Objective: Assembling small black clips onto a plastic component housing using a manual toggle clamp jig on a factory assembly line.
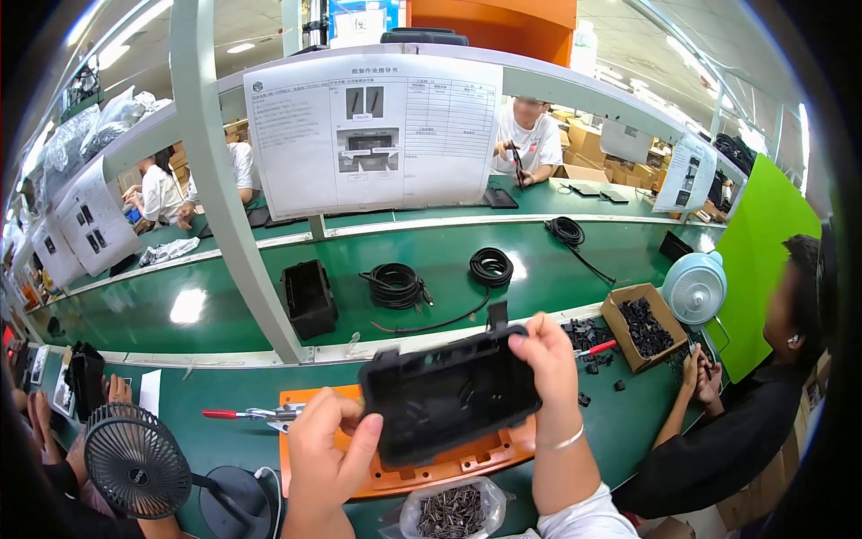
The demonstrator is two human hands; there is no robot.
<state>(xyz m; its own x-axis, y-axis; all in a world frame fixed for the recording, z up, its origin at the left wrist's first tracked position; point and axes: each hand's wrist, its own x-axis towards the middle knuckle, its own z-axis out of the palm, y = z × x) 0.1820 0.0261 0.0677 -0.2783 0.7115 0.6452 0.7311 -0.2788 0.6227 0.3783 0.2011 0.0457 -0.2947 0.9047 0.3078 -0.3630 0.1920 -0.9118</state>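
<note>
A black plastic case half (449, 395), a shallow open box with a latch standing up at its far edge, is held tilted between my two hands. My left hand (332, 445) pinches its near left corner with thumb and fingers. At its far right corner my right hand (549, 364) grips the rim, thumb on the edge. Beneath the case lies an orange fixture plate (516, 445) with holes, partly hidden by the case and my arms. A red-handled toggle clamp (260, 414) sits at the plate's left side. Close to me stands a clear bag of screws (453, 512).
A black desk fan (135, 463) stands at left. Coiled black cables (395, 286) and a black box (308, 298) lie on the far green shelf. At right are a carton of small black parts (646, 328), a light-blue fan (694, 287) and a co-worker (745, 422).
</note>
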